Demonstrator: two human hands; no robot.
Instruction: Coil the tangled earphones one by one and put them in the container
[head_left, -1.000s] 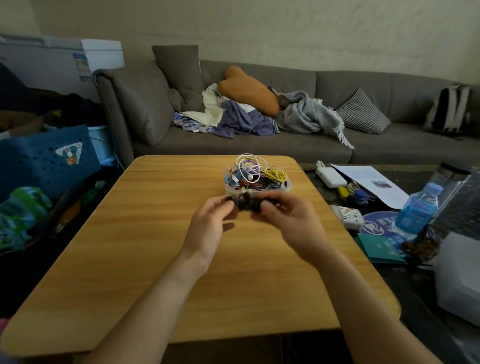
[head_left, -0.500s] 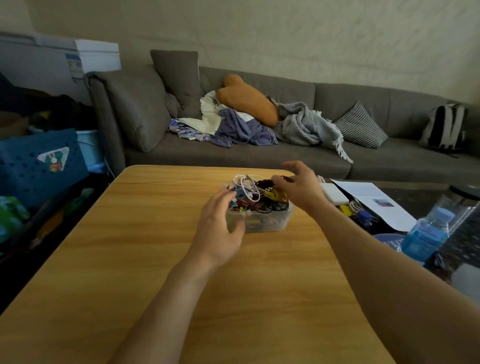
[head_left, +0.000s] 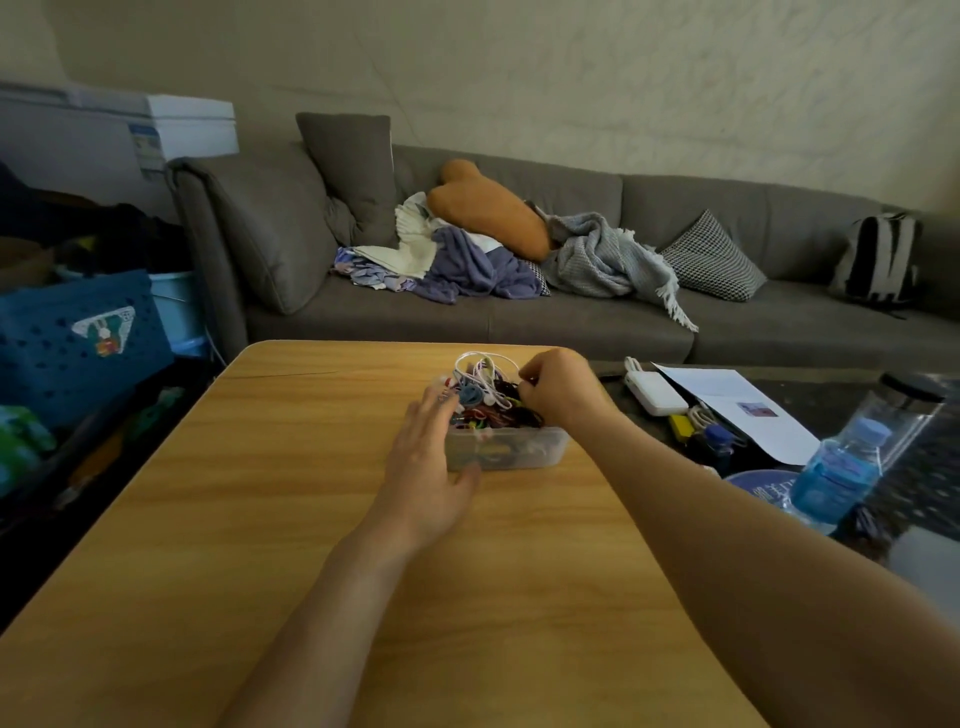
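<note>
— Right hand (head_left: 558, 387) curled over the far right of the heap, fingertips buried among dark cords — pinching something or merely pressing, cannot tell. Worth releasing yet?

— Not yet. Better to push the coil down below the rim of the container (head_left: 511, 451), just under that grip, then let go straight up.

— And the left hand (head_left: 428, 462)?

— Flat, fingers straight, laid against the near left wall; thumb on the front. Good for bracing — no squeezing needed.

— White earphones (head_left: 485, 382) looped high, just left of the right fingers.

— Likely to snag. Best lifted clear, away from those loops.
</note>
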